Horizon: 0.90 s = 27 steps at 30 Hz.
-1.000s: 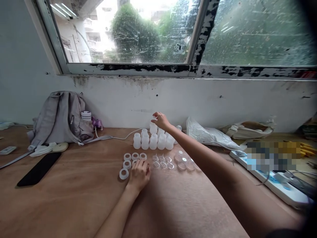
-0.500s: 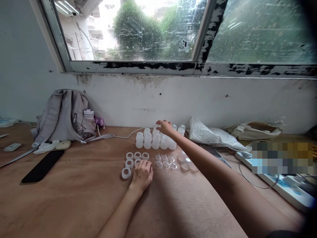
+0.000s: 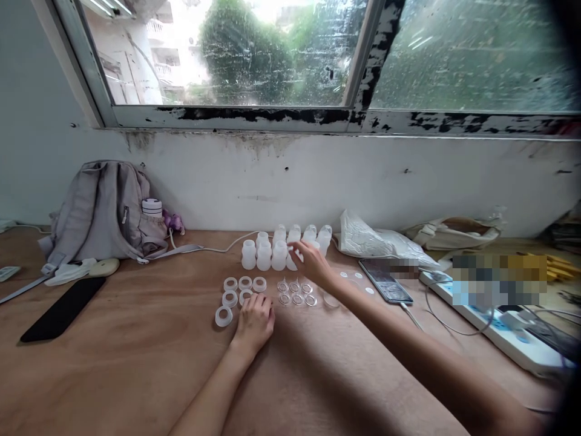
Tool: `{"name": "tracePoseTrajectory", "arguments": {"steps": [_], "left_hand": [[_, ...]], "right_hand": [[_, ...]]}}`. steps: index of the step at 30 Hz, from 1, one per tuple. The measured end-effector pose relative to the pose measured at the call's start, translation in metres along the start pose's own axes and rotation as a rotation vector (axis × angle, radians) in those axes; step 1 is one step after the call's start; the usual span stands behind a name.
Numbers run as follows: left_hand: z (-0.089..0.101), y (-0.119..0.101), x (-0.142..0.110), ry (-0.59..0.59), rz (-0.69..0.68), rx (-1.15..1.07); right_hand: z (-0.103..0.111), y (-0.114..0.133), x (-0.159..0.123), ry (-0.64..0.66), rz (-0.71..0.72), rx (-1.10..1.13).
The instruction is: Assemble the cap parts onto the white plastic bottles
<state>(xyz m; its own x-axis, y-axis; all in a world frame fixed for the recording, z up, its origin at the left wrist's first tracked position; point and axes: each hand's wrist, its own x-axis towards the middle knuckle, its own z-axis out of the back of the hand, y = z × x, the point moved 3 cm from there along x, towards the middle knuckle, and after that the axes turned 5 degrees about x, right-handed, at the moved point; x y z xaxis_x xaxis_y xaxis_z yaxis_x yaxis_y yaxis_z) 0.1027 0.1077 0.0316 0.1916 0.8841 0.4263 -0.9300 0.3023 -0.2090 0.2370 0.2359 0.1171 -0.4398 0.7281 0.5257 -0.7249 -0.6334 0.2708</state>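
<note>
My right hand [image 3: 311, 261] reaches into a cluster of frosted white plastic bottles [image 3: 279, 257], its thumb and fingers closed at the neck of a front-row bottle [image 3: 292, 263]. Several bottles in the back row carry clear domed tops [image 3: 309, 232]. My left hand [image 3: 255, 321] rests on the table with fingers curled down, beside and partly over white plastic rings [image 3: 229, 298]; what is under its fingers is hidden. Between the hands lie small clear ring-shaped pieces [image 3: 296, 299] in two rows. Clear flat discs [image 3: 331, 300] are partly covered by my right forearm.
A phone [image 3: 385, 281] on a cable and a white power strip [image 3: 490, 330] are on the right. Behind them lie a white plastic bag [image 3: 367, 236] and a beige pouch [image 3: 454, 233]. A grey backpack [image 3: 106, 209] and a black flat object [image 3: 63, 309] are on the left.
My right hand has come down from the back of the bottle cluster to a front-row bottle. My left hand stays by the rings. The view has shifted slightly.
</note>
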Motion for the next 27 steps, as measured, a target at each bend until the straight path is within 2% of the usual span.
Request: {"name": "tracePoseTrajectory", "arguments": {"steps": [2,6,10,13,19,27], "left_hand": [[0.000,-0.001,-0.001,0.001,-0.012,-0.019],[-0.001,-0.004,-0.002,-0.022,-0.024,-0.045],[-0.003,-0.003,-0.001,-0.049,-0.009,0.003],[-0.007,0.000,0.003,-0.076,0.029,0.092],[-0.017,0.005,0.009,-0.089,0.116,0.262],[-0.013,-0.012,0.005,-0.095,0.070,0.175]], "right_hand": [[0.000,0.003,-0.039,0.019,-0.036,0.095],[-0.008,-0.004,-0.112,0.057,-0.169,0.144],[-0.018,-0.017,-0.153,0.093,-0.324,0.123],[-0.023,-0.019,-0.163,0.112,-0.366,0.075],[-0.027,-0.016,-0.160,0.124,-0.358,-0.002],[-0.024,-0.023,-0.158,0.124,-0.387,0.093]]}}
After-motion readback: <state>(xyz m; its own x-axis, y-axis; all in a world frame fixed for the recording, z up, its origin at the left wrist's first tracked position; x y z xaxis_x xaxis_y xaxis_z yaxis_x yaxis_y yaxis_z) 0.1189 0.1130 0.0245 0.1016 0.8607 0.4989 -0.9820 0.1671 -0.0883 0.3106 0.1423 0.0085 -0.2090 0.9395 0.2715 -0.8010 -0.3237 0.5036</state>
